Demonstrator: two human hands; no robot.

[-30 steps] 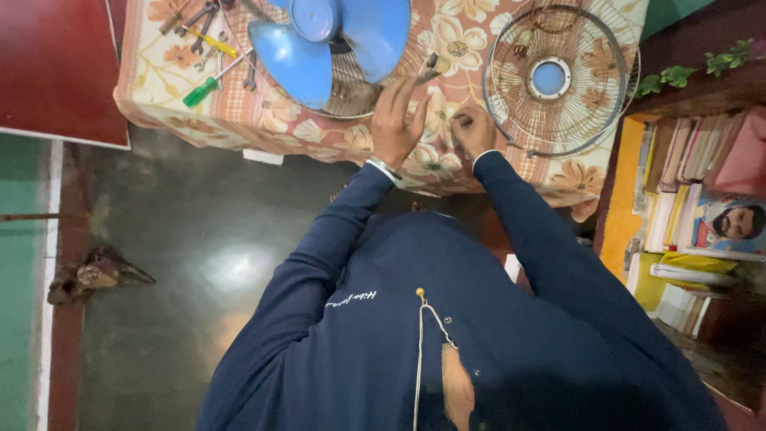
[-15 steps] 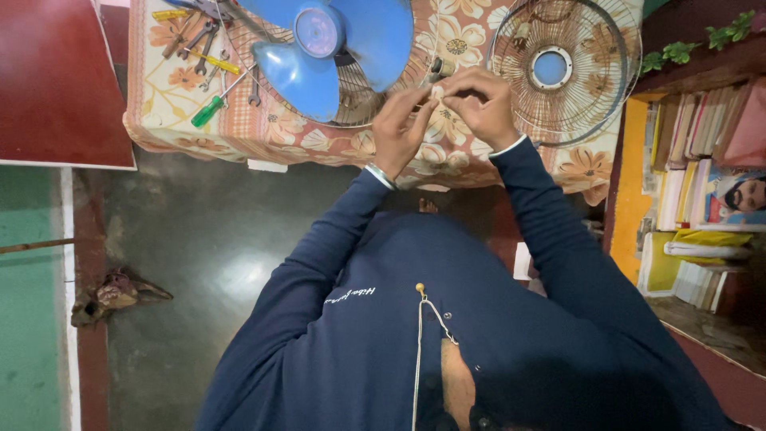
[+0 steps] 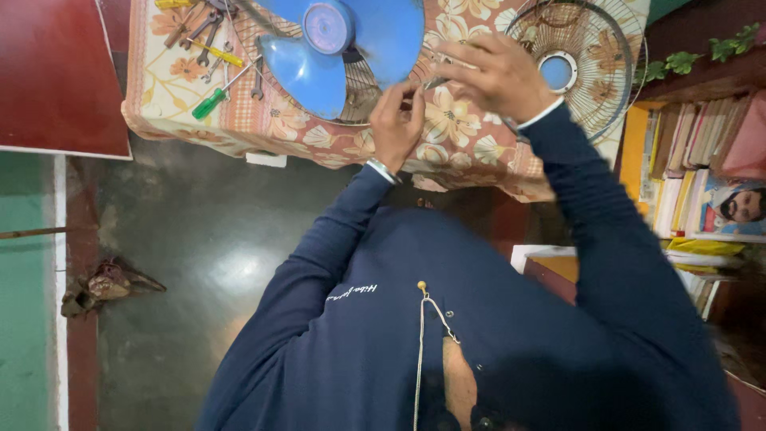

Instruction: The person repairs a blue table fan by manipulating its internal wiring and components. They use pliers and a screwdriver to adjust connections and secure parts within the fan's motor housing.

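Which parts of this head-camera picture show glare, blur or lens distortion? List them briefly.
Head view: a pale glare patch on the dark floor; the right hand is slightly motion-blurred, the left hand sharper; wide-lens bending curves the bookshelf and the edge of the floral tablecloth; the blue fan blade is evenly lit, without harsh shadows.

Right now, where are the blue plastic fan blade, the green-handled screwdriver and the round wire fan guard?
blue plastic fan blade [image 3: 307, 76], head view, lower lobe.
green-handled screwdriver [image 3: 207, 104], head view, handle.
round wire fan guard [image 3: 606, 72], head view, wire spokes.
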